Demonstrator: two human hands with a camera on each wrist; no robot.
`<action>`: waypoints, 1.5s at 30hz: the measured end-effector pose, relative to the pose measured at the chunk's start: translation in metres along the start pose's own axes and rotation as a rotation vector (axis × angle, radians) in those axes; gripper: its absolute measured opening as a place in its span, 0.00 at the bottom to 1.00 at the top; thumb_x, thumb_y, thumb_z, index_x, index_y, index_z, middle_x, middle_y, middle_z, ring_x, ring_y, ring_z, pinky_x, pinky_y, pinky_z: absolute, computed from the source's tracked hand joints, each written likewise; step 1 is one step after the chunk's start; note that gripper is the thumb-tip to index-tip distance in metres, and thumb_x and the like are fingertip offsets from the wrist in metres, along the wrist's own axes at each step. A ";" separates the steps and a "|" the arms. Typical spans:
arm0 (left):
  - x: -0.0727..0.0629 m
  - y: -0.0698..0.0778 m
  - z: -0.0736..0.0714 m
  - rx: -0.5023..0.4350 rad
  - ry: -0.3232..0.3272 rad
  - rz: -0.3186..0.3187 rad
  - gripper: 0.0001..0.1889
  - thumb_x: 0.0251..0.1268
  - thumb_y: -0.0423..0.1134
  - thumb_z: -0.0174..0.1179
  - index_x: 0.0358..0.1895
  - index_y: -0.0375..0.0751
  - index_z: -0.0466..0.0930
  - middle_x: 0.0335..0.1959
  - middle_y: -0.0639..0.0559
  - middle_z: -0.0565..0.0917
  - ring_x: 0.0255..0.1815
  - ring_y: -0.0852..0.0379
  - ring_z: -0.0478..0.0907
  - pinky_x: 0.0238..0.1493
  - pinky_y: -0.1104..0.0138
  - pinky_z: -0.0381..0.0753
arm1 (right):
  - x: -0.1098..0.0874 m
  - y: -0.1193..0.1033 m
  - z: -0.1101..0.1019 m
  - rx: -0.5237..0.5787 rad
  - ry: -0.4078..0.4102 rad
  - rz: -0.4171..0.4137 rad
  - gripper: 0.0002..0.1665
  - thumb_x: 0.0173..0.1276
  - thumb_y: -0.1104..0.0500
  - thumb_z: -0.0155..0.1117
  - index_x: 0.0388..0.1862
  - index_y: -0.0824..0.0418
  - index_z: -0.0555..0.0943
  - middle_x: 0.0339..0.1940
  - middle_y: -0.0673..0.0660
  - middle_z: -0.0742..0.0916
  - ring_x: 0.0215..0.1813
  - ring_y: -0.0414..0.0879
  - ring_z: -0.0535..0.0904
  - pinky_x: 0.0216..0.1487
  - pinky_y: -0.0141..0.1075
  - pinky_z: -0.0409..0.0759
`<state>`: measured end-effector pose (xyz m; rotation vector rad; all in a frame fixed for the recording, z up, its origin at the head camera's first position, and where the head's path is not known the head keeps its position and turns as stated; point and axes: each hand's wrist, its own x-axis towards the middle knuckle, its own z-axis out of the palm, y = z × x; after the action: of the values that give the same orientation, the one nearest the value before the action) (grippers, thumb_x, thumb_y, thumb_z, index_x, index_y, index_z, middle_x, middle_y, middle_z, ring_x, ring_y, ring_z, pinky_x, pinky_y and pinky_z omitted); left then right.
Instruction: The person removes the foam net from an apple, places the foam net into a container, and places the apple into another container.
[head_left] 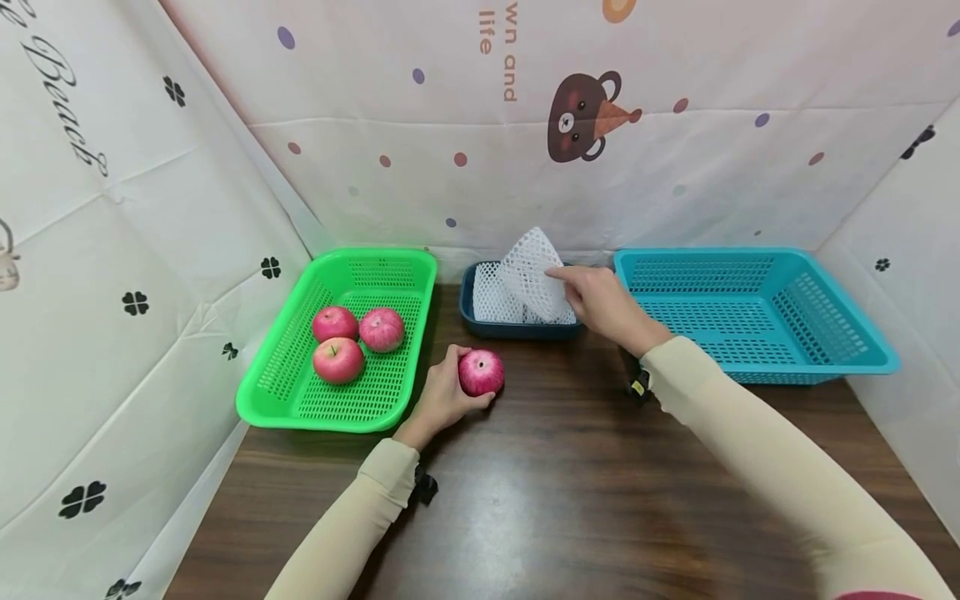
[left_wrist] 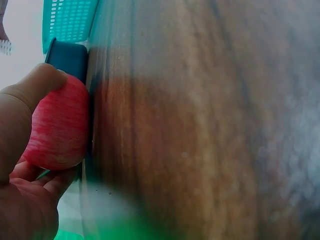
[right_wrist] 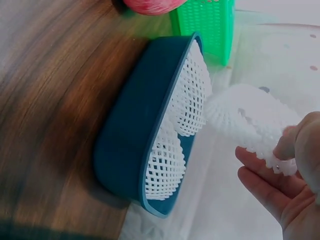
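My left hand [head_left: 444, 392] grips a red apple [head_left: 482, 372] on the dark wooden table, thumb on one side and fingers on the other. In the left wrist view the same apple [left_wrist: 60, 125] sits between thumb and fingers, close against the tabletop. My right hand [head_left: 603, 307] pinches a white foam fruit net [head_left: 534, 271] above a dark blue box [head_left: 517, 331]. The right wrist view shows the held net [right_wrist: 252, 117] between thumb and fingers, raised off the box. More white foam nets [right_wrist: 190, 95] lie inside that box.
A green basket [head_left: 258, 392] with three apples [head_left: 338, 360] stands on the left. At the right is a turquoise basket [head_left: 757, 312]. Printed white cloth [head_left: 450, 125] hangs behind and along both sides of the table [head_left: 570, 492].
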<state>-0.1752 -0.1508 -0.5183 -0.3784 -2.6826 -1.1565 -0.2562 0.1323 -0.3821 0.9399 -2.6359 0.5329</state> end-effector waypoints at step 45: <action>0.000 -0.002 0.003 0.009 0.025 0.036 0.41 0.44 0.46 0.82 0.60 0.37 0.69 0.51 0.39 0.85 0.50 0.44 0.85 0.53 0.53 0.85 | 0.006 0.025 0.065 0.091 -0.065 0.308 0.26 0.79 0.61 0.54 0.73 0.65 0.73 0.12 0.53 0.74 0.13 0.49 0.69 0.18 0.40 0.71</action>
<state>-0.1763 -0.1504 -0.5216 -0.4062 -2.6478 -1.1309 -0.2862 0.1185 -0.4433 0.5841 -2.8548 0.7085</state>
